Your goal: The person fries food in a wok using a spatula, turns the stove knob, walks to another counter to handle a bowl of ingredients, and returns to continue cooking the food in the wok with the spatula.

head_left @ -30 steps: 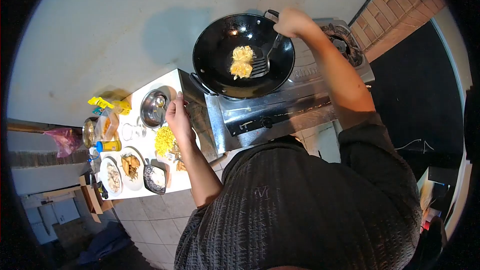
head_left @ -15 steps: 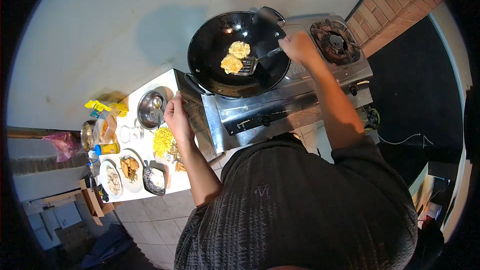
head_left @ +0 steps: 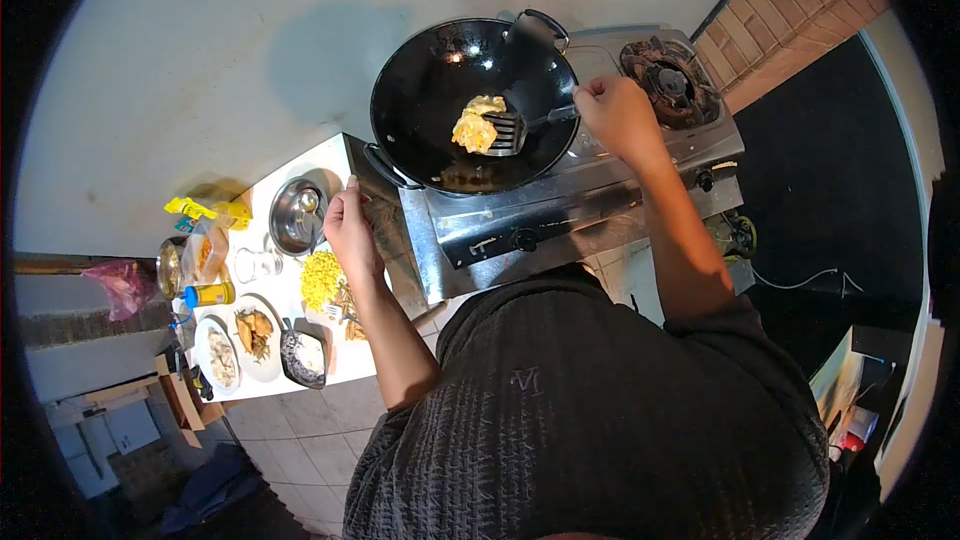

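Note:
My right hand (head_left: 618, 118) is closed around the handle of a slotted spatula (head_left: 510, 133) over the black wok (head_left: 420, 145). The spatula's slotted head lies against the right side of a yellow, browned piece of egg-like food (head_left: 473, 130) in the wok. Two lobes of that food sit close together, partly overlapping. My left hand (head_left: 352, 230) hovers by the right edge of the white table, near the metal bowl (head_left: 283, 222). Its fingers are curled and pressed together, and I cannot make out whether anything is in them.
The wok sits on a steel gas stove (head_left: 590, 210) with a second burner (head_left: 668, 80) at right. On the white table (head_left: 345, 365) are yellow chopped food (head_left: 320, 282), a dark square pan (head_left: 303, 358), plates of food (head_left: 257, 337) and a yellow jar (head_left: 210, 295).
The spatula has moved slightly right, and the two food pieces have shifted closer together. My right hand has moved a little right; my left hand is nearly in the same place.

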Demonstrator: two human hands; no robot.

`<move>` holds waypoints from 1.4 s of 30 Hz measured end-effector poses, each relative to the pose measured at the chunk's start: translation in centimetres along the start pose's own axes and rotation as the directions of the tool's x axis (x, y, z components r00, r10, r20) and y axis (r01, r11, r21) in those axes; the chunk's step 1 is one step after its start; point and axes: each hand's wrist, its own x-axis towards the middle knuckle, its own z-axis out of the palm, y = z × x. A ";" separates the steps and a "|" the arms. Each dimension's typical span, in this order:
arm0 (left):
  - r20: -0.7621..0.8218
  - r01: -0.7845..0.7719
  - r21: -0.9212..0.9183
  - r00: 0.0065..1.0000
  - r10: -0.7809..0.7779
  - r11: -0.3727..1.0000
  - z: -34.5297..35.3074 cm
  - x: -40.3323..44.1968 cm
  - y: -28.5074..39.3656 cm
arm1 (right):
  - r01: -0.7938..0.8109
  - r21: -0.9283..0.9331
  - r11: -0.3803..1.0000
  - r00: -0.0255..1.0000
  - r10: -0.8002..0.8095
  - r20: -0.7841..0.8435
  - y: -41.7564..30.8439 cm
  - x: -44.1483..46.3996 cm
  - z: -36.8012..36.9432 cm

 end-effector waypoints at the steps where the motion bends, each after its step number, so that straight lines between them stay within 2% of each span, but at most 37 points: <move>1: 0.000 0.001 0.001 1.000 -0.001 1.000 0.1 0.0 0.0 | -0.001 0.000 1.000 1.000 0.001 0.001 0.0 0.0 -0.1; 6: -0.007 -0.001 0.010 1.000 0.001 1.000 0.3 -0.1 0.3 | 0.079 -0.041 0.996 0.997 -0.080 -0.023 -1.5 -0.5 -0.9; 13: 0.006 0.002 0.001 1.000 -0.002 1.000 0.5 0.0 0.3 | 0.055 -0.048 0.997 0.998 -0.055 -0.001 -2.1 -0.1 -0.4; 15: -0.004 0.003 0.002 1.000 -0.003 1.000 0.4 0.0 0.2 | 0.161 -0.031 0.986 0.987 -0.162 -0.009 -2.3 -0.1 -0.3; 19: -0.021 -0.001 -0.008 1.000 0.000 1.000 0.2 -0.1 0.3 | 0.206 0.002 0.979 0.977 -0.206 -0.050 -2.6 -0.7 0.6; 21: -0.025 -0.002 -0.022 1.000 0.002 1.000 -0.1 0.0 0.0 | 0.288 0.051 0.956 0.950 -0.279 -0.144 -2.6 -1.4 1.4; 22: -0.029 0.000 -0.023 1.000 -0.001 1.000 -0.1 0.1 0.0 | 0.290 0.051 0.956 0.950 -0.281 -0.139 -2.5 -1.7 1.8; 24: -0.012 -0.009 -0.028 1.000 0.009 1.000 -0.3 0.1 0.0 | 0.461 0.043 0.886 0.877 -0.447 -0.177 -2.1 -2.2 2.5; 27: -0.017 -0.010 -0.033 1.000 0.009 0.999 0.0 0.0 0.1 | 0.519 0.018 0.854 0.848 -0.512 -0.138 -2.2 -3.6 2.5; 30: -0.022 -0.007 -0.023 1.000 0.007 1.000 0.0 0.0 0.2 | 0.531 -0.032 0.847 0.846 -0.531 -0.050 -2.7 -5.1 1.9; 36: 0.002 -0.046 -0.032 0.999 0.046 0.998 -0.2 0.6 -0.7 | 0.520 -0.052 0.853 0.854 -0.520 0.008 -3.2 -6.4 0.5; 39: 0.003 -0.031 -0.039 0.999 0.031 0.999 -0.1 0.5 -0.5 | 0.524 -0.004 0.852 0.849 -0.522 -0.081 -2.8 -5.9 0.5; 42: -0.001 -0.039 -0.051 0.999 0.039 0.998 0.1 0.2 0.0 | 0.493 -0.038 0.869 0.857 -0.492 -0.152 -2.6 -5.2 0.2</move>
